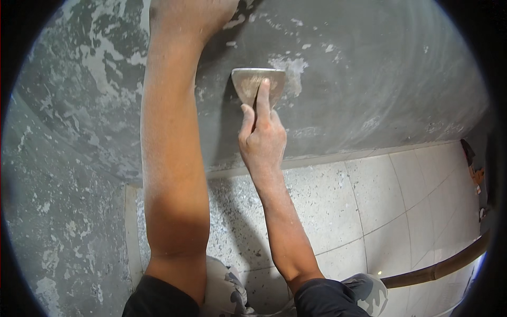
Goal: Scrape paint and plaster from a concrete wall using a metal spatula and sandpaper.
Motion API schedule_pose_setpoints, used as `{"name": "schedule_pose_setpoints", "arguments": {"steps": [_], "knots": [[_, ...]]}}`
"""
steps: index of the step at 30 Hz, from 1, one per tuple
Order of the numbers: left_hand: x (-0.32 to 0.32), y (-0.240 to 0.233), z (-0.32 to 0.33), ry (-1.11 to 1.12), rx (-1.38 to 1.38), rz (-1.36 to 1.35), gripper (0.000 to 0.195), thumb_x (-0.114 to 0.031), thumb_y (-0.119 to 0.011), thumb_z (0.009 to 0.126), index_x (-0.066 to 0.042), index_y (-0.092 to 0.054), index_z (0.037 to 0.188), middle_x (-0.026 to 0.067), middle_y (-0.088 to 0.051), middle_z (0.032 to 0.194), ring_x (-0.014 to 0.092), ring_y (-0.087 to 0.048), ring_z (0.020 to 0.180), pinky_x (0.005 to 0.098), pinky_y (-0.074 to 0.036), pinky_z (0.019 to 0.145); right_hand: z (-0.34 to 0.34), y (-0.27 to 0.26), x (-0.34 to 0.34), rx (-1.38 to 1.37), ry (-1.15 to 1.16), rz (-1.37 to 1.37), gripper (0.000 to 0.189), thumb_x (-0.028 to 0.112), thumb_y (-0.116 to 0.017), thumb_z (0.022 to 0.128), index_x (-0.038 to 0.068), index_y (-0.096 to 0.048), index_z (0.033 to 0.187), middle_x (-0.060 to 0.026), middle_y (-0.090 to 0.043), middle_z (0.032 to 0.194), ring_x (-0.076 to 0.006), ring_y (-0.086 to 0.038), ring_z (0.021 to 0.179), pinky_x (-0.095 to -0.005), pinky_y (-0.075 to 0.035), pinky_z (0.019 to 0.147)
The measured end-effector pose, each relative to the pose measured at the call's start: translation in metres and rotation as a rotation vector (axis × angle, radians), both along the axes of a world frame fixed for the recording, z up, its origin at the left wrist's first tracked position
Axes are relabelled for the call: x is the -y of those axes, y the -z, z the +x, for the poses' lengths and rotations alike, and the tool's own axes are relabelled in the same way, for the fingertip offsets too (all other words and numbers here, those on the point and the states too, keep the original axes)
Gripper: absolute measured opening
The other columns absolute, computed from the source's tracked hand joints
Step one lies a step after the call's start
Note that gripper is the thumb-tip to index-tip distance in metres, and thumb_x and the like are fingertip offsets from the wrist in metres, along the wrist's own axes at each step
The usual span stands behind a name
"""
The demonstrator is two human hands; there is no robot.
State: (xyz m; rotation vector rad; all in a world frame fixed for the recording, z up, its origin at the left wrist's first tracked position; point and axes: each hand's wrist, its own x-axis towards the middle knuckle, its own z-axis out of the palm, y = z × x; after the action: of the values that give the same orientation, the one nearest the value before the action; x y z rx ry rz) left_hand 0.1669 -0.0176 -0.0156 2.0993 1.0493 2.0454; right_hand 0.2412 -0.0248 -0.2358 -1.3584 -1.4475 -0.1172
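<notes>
My right hand (263, 134) grips a wide-bladed scraper (253, 83), with the index finger laid along the blade. The straight edge of the blade points up, at or close to the grey wall (336, 99), beside a pale patch (294, 73). The scraper's handle is hidden in the hand. At the top edge, my left hand (194, 12) shows only in part, close to the wall; its fingers are cut off by the frame, and whether it holds anything cannot be seen. Dust coats both hands and forearms.
Another mottled grey wall (71, 222) meets this one in a corner at left. Pale floor tiles (380, 190) below carry scattered flakes near the wall's foot. A brown curved pole or tube (435, 271) crosses the lower right. Small dark and orange things lie at the far right.
</notes>
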Motion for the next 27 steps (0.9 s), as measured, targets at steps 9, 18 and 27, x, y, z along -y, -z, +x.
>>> {"name": "schedule_pose_setpoints", "arguments": {"steps": [9, 18, 27], "knots": [[-0.005, -0.005, -0.013, 0.111, 0.027, 0.030, 0.021, -0.002, -0.063, 0.090, -0.001, -0.076, 0.106, 0.0084, -0.077, 0.095, 0.010, -0.067, 0.081, 0.0241, -0.052, 0.076, -0.005, 0.014, 0.001, 0.025, 0.026, -0.002, 0.063, 0.030, -0.055, 0.102, 0.015, -0.028, 0.157, -0.0170, -0.061, 0.079, -0.0332, -0.065, 0.062, -0.0427, -0.055, 0.055], [0.002, -0.006, -0.009, 0.080, 0.033, 0.015, 0.020, -0.003, -0.065, 0.089, -0.002, -0.076, 0.106, 0.0077, -0.077, 0.093, 0.011, -0.067, 0.081, 0.0251, -0.052, 0.077, 0.003, -0.007, -0.004, -0.013, 0.009, 0.099, 0.065, 0.026, -0.058, 0.100, 0.015, -0.029, 0.157, -0.0194, -0.062, 0.082, -0.0366, -0.065, 0.064, -0.0441, -0.054, 0.055], [-0.010, -0.008, -0.019, 0.187, 0.063, 0.019, 0.020, -0.001, -0.063, 0.089, -0.001, -0.076, 0.105, 0.0064, -0.077, 0.095, 0.009, -0.066, 0.081, 0.0238, -0.052, 0.077, -0.001, 0.005, -0.009, 0.043, 0.016, 0.106, 0.065, 0.031, -0.054, 0.102, 0.017, -0.026, 0.158, -0.0175, -0.062, 0.085, -0.0326, -0.067, 0.065, -0.0426, -0.055, 0.053]]}}
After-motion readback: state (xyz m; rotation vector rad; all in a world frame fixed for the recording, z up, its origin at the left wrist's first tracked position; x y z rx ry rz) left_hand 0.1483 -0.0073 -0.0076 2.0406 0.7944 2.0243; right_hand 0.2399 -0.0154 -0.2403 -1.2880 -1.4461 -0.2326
